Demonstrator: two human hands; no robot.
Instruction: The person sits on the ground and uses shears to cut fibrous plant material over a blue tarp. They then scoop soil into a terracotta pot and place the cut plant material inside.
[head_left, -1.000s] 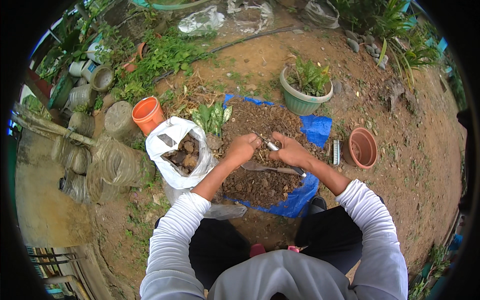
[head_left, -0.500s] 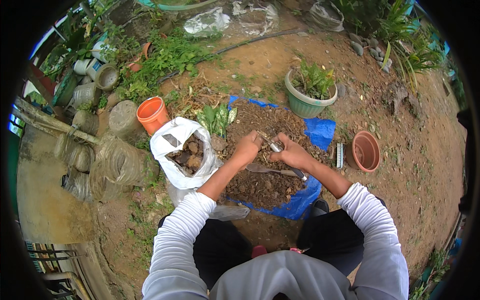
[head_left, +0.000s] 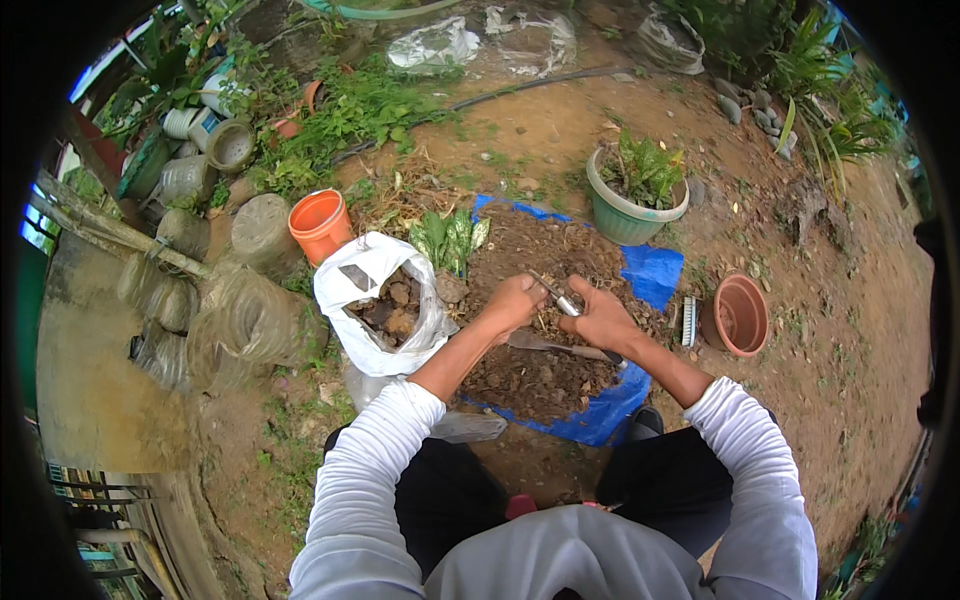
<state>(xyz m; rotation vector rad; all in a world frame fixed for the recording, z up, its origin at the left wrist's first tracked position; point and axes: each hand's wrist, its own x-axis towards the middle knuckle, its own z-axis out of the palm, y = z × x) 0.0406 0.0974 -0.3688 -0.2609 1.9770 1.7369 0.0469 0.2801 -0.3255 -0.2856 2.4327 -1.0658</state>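
Both hands meet over a heap of dark soil spread on a blue tarp. My right hand is closed round a slim hand tool with a silver metal collar; its working end is too small to make out. My left hand pinches the tool's far metal end, fingers closed. Just below the hands, a trowel lies flat on the soil. Left of my left hand stands a white plastic sack with clods of soil inside. Leafy cuttings rest behind the sack.
An orange pot stands behind the sack. On the right are a brown pot, a brush and a green planter holding a leafy plant. Plastic-wrapped bundles crowd the left, beside a concrete slab.
The whole scene has shifted slightly right in the picture as the view turned. Both hands still grip the tool, with only slight finger movement.
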